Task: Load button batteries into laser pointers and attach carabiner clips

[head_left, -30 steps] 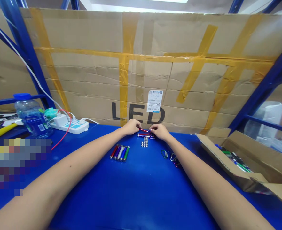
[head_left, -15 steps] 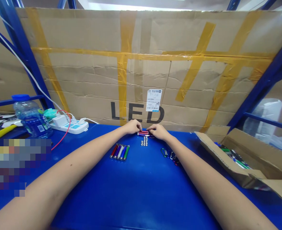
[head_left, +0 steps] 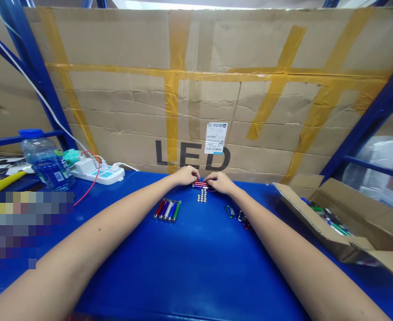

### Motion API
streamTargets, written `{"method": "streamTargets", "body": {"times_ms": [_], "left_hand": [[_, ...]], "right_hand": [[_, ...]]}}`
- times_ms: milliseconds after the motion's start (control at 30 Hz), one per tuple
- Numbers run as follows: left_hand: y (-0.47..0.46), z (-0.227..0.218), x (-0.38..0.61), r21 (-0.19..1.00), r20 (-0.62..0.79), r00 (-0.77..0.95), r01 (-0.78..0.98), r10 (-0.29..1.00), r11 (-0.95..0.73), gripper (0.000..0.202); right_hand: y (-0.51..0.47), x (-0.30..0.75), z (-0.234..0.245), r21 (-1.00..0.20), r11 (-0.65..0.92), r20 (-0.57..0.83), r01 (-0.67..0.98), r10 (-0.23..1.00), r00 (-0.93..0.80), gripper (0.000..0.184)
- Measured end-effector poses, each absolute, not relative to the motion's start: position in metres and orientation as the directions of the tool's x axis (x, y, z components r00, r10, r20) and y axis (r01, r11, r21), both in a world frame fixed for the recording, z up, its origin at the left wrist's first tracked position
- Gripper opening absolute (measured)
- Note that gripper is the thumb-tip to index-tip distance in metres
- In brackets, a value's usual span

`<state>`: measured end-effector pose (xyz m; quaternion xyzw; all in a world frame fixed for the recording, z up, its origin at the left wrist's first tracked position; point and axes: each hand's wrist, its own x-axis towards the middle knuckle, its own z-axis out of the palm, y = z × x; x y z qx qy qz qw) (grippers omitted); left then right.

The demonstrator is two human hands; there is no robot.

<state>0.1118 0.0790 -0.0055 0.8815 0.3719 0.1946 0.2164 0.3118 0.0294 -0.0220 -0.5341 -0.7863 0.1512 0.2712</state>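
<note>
At the back of the table, my left hand (head_left: 187, 175) has its fingers closed on the left end of small shiny red metal tubes (head_left: 200, 184). My right hand (head_left: 220, 183) pinches at their right end, its fingertips partly hiding them. Just in front lie several small silver button cells (head_left: 202, 196) in short rows. Nearer and to the left, several slim metal penlights (head_left: 167, 211) in red, purple, silver, blue and green rest side by side. Coloured carabiner clips (head_left: 239, 215) lie by my right forearm, which covers some of them.
An open cardboard box (head_left: 343, 240) holding coloured metal tubes stands on the right. On the left are a plastic bottle (head_left: 47, 160) with a blue cap and a white power strip (head_left: 108, 175) with cables. A large taped cardboard sheet (head_left: 133, 111) stands behind the blue table (head_left: 190, 263).
The view has shifted slightly. Both hands stay at the red tubes with almost no movement, and the cells, penlights and clips lie as before.
</note>
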Motion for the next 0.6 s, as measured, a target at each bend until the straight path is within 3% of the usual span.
{"method": "streamTargets", "body": {"times_ms": [400, 600], "left_hand": [[0.077, -0.009, 0.114, 0.507, 0.197, 0.666, 0.559, 0.72, -0.656, 0.028], [0.059, 0.008, 0.095, 0.417, 0.28, 0.6, 0.627, 0.749, -0.658, 0.026]], "right_hand": [[0.026, 0.31, -0.019, -0.529, 0.359, 0.26, 0.769, 0.931, -0.256, 0.033], [0.009, 0.298, -0.006, -0.44, 0.371, 0.443, 0.818, 0.882, -0.162, 0.028]]}}
